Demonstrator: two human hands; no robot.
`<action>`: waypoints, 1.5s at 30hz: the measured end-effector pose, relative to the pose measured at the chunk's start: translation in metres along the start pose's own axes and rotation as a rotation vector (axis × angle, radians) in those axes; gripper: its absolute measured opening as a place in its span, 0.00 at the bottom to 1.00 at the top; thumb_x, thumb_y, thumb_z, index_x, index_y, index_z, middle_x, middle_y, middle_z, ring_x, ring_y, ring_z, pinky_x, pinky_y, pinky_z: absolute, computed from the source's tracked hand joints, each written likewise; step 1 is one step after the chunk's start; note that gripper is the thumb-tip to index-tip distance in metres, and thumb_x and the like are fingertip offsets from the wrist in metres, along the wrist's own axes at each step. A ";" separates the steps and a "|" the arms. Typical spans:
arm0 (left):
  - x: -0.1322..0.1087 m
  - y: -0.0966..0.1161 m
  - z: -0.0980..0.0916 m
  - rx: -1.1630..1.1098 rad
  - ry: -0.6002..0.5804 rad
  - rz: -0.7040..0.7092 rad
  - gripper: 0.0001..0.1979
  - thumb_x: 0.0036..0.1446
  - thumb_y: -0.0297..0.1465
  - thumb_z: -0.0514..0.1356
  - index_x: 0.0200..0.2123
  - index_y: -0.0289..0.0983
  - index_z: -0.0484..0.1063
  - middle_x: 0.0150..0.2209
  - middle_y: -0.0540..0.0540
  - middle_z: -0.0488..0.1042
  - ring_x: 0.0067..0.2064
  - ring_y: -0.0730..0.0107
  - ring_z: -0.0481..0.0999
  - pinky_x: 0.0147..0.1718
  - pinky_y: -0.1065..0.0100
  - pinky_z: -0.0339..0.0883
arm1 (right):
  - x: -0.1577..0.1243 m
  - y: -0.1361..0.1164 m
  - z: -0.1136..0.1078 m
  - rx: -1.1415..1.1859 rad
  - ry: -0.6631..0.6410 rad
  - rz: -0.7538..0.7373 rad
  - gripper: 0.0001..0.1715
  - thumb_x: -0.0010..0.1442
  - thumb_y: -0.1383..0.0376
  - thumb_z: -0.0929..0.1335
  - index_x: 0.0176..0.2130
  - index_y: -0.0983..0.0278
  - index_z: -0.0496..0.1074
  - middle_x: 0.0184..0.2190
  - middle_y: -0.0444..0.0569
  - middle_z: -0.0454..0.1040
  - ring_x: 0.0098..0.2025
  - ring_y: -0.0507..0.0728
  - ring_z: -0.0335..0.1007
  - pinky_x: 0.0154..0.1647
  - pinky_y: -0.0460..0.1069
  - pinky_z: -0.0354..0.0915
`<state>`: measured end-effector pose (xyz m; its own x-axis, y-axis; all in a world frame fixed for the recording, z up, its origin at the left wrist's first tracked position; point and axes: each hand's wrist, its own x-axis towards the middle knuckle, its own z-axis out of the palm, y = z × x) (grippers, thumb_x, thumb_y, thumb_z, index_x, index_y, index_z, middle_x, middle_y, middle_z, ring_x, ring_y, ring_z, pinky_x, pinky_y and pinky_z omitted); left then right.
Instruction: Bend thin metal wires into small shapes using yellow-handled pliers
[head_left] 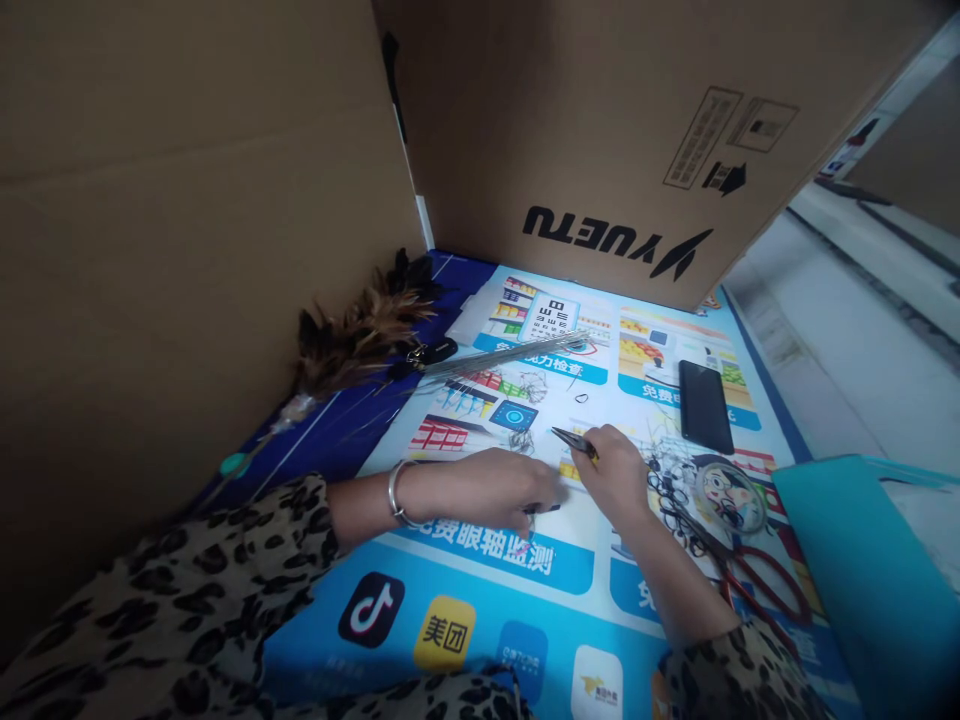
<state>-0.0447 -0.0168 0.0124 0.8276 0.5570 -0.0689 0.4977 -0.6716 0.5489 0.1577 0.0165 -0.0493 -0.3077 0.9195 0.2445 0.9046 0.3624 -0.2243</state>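
My right hand [611, 475] is closed around a pair of pliers [574, 440], whose narrow metal jaws point to the left. Just left of it, my left hand [517, 488] is closed with the fingers curled down; a small dark bit shows at the fingertips, too small to name. Thin wire pieces [520, 440] lie beyond the left hand, and a small dark ring [581, 398] sits on the printed sheet [480, 550]. Near my right wrist are several black rings [667, 490], a round tin [731, 497] with a cartoon picture and red-handled scissors [772, 580].
Cardboard walls [585, 120] rise at the back and left. A bundle of metal rods [510, 353] lies across the sheet near a feather duster [360, 330] and a black key fob [435, 352]. A phone [705, 405] lies right, with a teal box [862, 570] nearer.
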 end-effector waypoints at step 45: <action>0.006 -0.020 0.006 -0.317 -0.023 0.057 0.01 0.50 0.25 0.54 0.27 0.35 0.64 0.26 0.53 0.66 0.26 0.79 0.62 0.26 0.78 0.55 | -0.001 0.001 -0.002 0.055 -0.019 -0.036 0.07 0.54 0.62 0.62 0.28 0.63 0.66 0.28 0.45 0.64 0.32 0.52 0.59 0.32 0.45 0.51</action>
<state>-0.0484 -0.0028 -0.0042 0.8591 0.5095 -0.0478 0.3483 -0.5138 0.7840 0.1598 0.0158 -0.0474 -0.3456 0.9083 0.2357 0.8756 0.4025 -0.2672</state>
